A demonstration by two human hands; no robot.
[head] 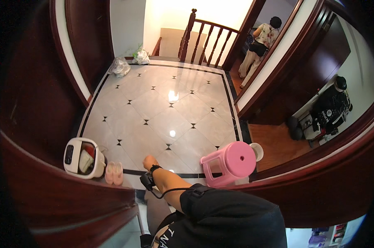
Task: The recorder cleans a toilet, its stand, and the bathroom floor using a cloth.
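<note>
My right hand [150, 162] reaches forward over the pale tiled floor [157, 133], seen from its back with the fingers curled under and hidden. A black device [147, 181] is strapped at the wrist, and a cable runs from it to my black sleeve. No object shows in this hand. My left hand is out of view. Ahead and to the left, a pair of pink slippers [114, 173] stands beside a white foot-bath tub [97, 170] with cloths inside. On the right is a pink plastic stool [241, 159], with a white bucket [257, 152] partly behind it.
Dark wooden door frames [280, 74] border both sides. At the far end stand a wooden stair railing [210, 40] and two plastic bags [120, 67]. Another person [266, 37] is in the far right doorway. Black gear [329, 108] sits in the nearer right room.
</note>
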